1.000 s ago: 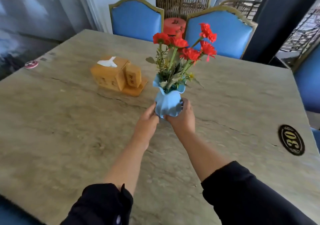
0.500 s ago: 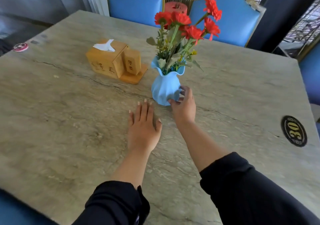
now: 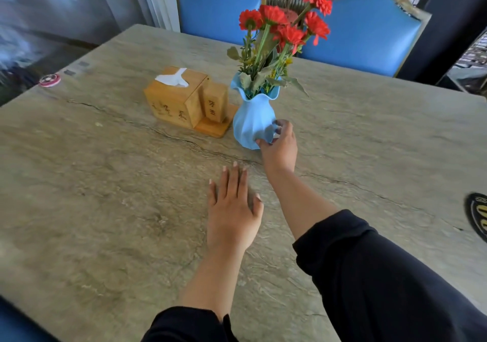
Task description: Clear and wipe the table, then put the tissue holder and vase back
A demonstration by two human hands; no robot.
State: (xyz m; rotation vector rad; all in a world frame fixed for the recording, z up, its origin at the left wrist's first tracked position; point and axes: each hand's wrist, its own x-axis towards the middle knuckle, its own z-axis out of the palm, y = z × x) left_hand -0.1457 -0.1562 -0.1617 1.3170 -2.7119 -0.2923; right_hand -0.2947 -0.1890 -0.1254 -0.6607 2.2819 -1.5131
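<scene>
A light blue ribbed vase (image 3: 250,120) with red flowers (image 3: 284,25) stands upright on the stone table (image 3: 105,196), right beside the wooden tissue holder (image 3: 184,99), which has a white tissue sticking out of its top. My right hand (image 3: 279,146) grips the vase low on its right side, thumb in front and fingers curled behind. Closer to me, my left hand (image 3: 232,210) lies flat on the table with straight fingers, apart from the vase.
Two blue chairs (image 3: 218,7) (image 3: 363,33) stand at the far edge. A small red-and-white disc (image 3: 50,80) lies at the far left of the table. A black oval number plate (image 3: 478,218) sits at the right edge.
The vase went from held up in both hands to standing on the table next to the tissue holder. My left hand let go and laid flat on the table.
</scene>
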